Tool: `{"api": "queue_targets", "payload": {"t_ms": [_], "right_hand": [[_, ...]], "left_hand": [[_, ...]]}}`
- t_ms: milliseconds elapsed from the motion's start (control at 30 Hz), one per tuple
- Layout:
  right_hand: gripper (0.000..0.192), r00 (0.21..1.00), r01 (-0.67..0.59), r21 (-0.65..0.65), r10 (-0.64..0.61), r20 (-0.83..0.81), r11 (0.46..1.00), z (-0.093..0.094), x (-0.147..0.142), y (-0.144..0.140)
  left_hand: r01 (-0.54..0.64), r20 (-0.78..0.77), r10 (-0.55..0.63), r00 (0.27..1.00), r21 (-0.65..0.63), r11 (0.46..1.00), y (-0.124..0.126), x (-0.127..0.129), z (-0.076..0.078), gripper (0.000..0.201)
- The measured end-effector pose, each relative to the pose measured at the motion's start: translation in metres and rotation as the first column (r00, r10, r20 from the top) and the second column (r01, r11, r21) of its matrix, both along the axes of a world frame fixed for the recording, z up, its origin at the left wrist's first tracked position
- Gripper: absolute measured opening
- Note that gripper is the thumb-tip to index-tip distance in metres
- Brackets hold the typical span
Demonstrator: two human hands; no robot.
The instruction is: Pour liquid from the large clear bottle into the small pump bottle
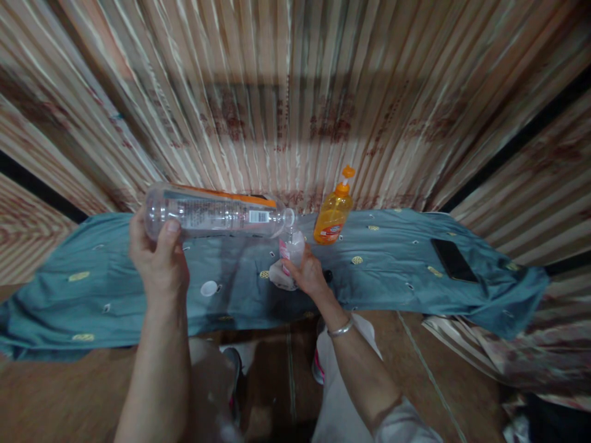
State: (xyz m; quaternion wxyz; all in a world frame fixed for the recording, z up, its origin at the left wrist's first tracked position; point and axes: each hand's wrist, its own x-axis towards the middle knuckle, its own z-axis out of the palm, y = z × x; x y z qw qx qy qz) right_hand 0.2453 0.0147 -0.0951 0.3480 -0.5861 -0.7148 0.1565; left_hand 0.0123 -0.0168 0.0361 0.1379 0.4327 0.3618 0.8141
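Observation:
My left hand (161, 249) is closed around the base end of a large clear plastic bottle (217, 212) with an orange-edged label. The bottle lies nearly level in the air, its uncapped mouth pointing right. Just below that mouth, my right hand (307, 271) grips a small clear bottle (292, 246) with a pink label, standing roughly upright over the cloth. The two mouths are close together; whether they touch I cannot tell. A crumpled translucent piece (281, 275) shows beside my right fingers. Whether liquid runs between the bottles is too blurred to see.
A pump bottle of orange liquid (332, 215) stands behind my right hand. On the blue-green cloth (388, 271) lie a white round cap (209, 288) at left, a dark round thing (328, 275) by my right hand, and a black phone (453, 260) at right. A pleated curtain (286, 111) hangs behind.

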Motion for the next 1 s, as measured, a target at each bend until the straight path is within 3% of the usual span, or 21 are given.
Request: {"api": "queue_targets", "payload": {"t_ms": [1000], "right_hand": [[0.07,1.0,0.014,-0.02,-0.014,0.027,1.0,0.0011,-0.001,0.0003]], "left_hand": [[-0.074,-0.06,0.07,0.996,-0.082,0.994,-0.0009,0.0005,0.0004,0.057]]}}
